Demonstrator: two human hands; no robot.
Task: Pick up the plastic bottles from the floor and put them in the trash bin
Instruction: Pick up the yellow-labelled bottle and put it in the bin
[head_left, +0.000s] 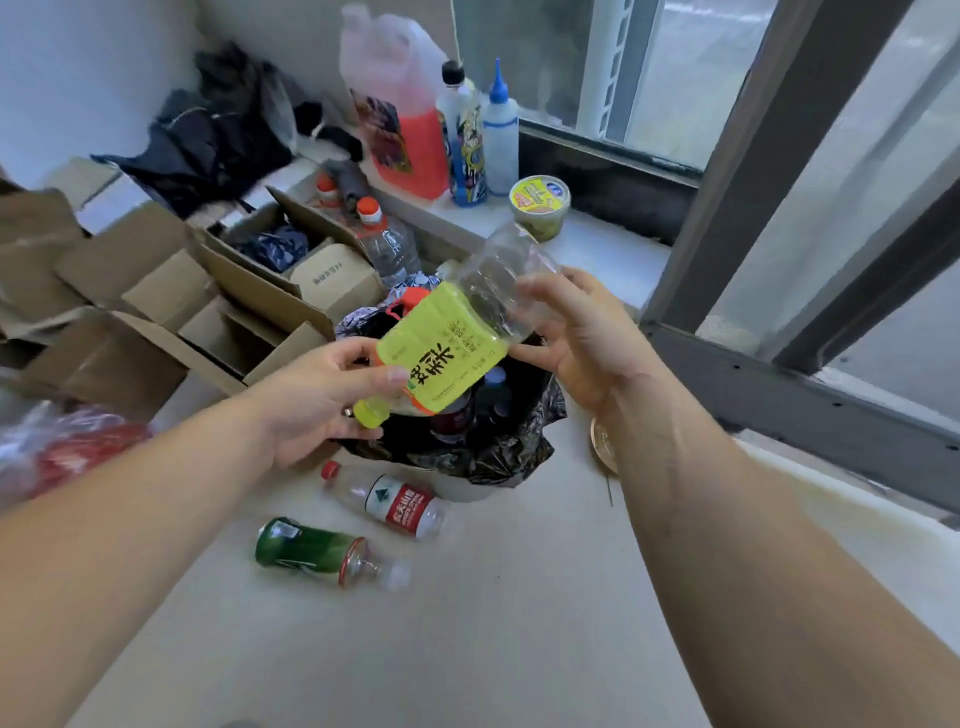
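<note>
Head view looks down on a yellow-labelled bottle (447, 338) held tilted, cap end low, over the mouth of the trash bin (467, 447) lined with a black bag. Left hand (322, 405) pinches the neck just above the yellow cap, thumb on the label; right hand (576, 338) is spread, fingers touching the clear base end without wrapping it. That loose grip is the risk: if let go unevenly, the bottle could strike the bin rim or the bottles already heaped inside and bounce out onto the floor. Two more wait on the floor just beside the bin's near edge, a red-labelled bottle (395, 504) and a green-labelled bottle (317, 551); a careless step could roll them away
</note>
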